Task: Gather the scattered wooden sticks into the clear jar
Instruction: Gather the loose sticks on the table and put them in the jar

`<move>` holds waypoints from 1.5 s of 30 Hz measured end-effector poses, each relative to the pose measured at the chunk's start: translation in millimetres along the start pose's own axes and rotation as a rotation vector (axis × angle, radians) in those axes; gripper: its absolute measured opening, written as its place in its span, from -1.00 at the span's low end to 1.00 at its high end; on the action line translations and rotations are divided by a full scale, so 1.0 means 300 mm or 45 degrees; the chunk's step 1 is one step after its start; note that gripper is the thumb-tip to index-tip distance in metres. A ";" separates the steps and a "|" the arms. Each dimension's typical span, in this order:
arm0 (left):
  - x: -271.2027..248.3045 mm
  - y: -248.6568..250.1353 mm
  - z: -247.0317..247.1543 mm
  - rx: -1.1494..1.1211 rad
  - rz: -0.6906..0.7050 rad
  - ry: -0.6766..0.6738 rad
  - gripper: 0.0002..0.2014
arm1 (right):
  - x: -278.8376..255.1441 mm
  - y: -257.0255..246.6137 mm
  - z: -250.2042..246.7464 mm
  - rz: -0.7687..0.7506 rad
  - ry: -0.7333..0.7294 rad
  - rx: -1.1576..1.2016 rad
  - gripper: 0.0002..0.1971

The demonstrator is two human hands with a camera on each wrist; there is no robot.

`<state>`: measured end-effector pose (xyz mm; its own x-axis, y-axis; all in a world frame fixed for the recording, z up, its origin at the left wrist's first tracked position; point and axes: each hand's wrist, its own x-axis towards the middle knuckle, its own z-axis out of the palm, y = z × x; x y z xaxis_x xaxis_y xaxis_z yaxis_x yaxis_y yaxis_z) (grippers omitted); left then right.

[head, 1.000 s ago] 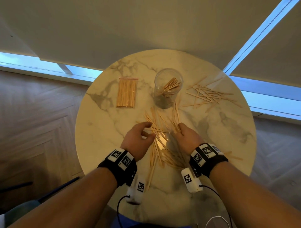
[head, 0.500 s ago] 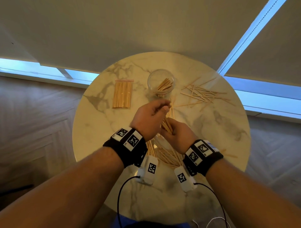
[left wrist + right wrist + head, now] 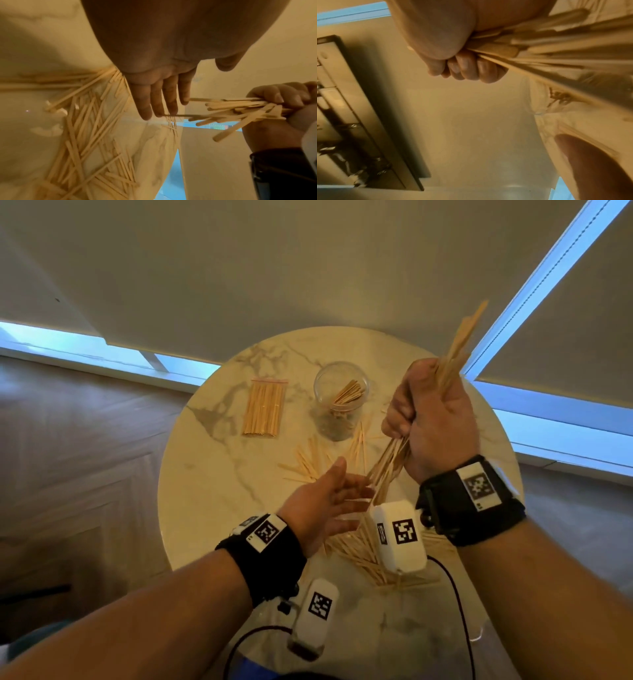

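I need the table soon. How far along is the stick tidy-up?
Early stage. Done: a few sticks stand in the clear jar. In hand: the right hand grips a bundle of sticks above the table; the left hand is open beside it. Left: loose sticks near both wrists and by the jar.

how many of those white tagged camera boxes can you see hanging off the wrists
2. One white box hangs under the right wrist beside the black band; the other white box hangs below the left wrist, over the table's near edge.

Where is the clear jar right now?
In the head view the clear jar stands upright at the far middle of the marble table, between the bagged sticks on its left and the right hand.
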<state>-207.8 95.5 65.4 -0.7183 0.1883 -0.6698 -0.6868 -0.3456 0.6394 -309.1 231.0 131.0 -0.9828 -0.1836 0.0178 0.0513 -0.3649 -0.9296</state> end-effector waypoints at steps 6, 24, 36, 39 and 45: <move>-0.029 0.034 0.035 -0.007 0.125 -0.124 -0.37 | 0.018 -0.029 0.019 -0.072 0.101 -0.026 -0.76; -0.010 0.147 0.072 0.242 0.114 0.147 -0.33 | 0.012 0.038 0.034 0.192 0.016 0.132 -0.83; -0.023 0.232 -0.024 -0.155 0.387 0.436 -0.76 | 0.018 -0.005 -0.045 0.106 -0.132 -0.283 -0.80; -0.041 0.255 -0.002 -0.086 0.491 0.361 -0.75 | -0.011 0.046 -0.050 0.118 -0.304 -0.656 -0.77; -0.057 0.271 0.056 -0.075 0.523 0.368 -0.76 | -0.021 0.052 -0.026 0.092 -0.248 -0.686 -0.82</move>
<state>-253.2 79.6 135.4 -0.8619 -0.2334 -0.4501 -0.3407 -0.3908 0.8551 -303.5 233.6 113.5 -0.9269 -0.3739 -0.0330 -0.0303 0.1622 -0.9863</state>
